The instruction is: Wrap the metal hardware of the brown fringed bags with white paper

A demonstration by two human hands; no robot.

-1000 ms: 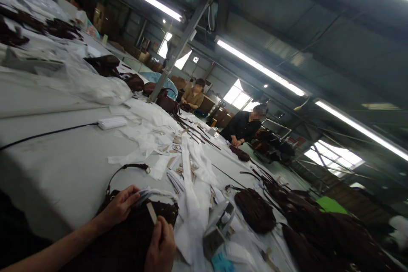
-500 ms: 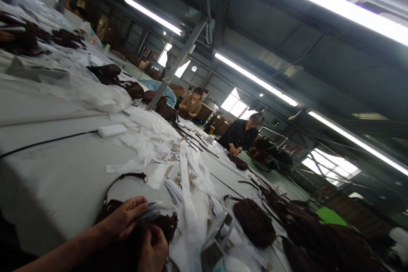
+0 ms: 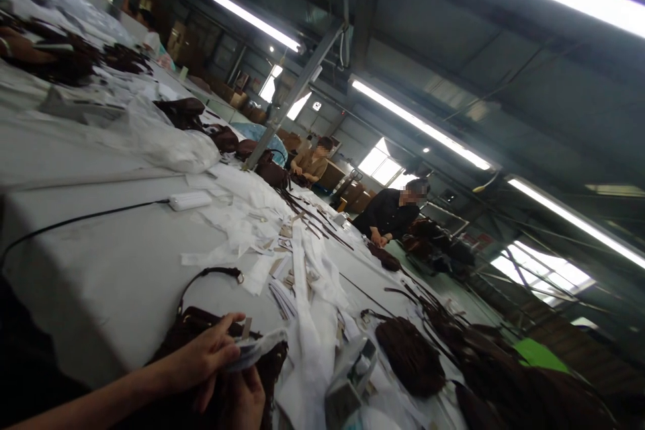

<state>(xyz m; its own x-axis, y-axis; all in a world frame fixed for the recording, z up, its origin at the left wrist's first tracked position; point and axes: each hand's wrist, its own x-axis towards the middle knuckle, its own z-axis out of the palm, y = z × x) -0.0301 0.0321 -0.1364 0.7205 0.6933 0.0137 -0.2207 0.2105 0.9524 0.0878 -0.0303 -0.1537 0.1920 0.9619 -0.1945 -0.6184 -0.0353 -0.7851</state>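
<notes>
Just in front of me on the table lies a dark brown handbag (image 3: 189, 332), its strap (image 3: 209, 273) looping away from it. Above the bag, my left hand (image 3: 209, 353) pinches a translucent plastic piece (image 3: 256, 347). A small beige tag (image 3: 246, 328) stands up beside the fingers of that hand. My right hand (image 3: 246, 395) is closed with curled fingers against the plastic's lower edge. Much of the bag is dark or covered by my hands, and the fingertips are partly hidden.
White paper strips (image 3: 305, 269) and small cards litter the table (image 3: 125, 269). A grey dispenser-like object (image 3: 350, 376) stands to the right, near another brown bag (image 3: 410, 356). A power strip (image 3: 189, 200) lies left. Two people (image 3: 388, 215) work across the table.
The view has shifted slightly, so the scene sits further right. My left hand's forefinger has straightened, and the beige tag now shows beside it. The plastic is tilted differently.
</notes>
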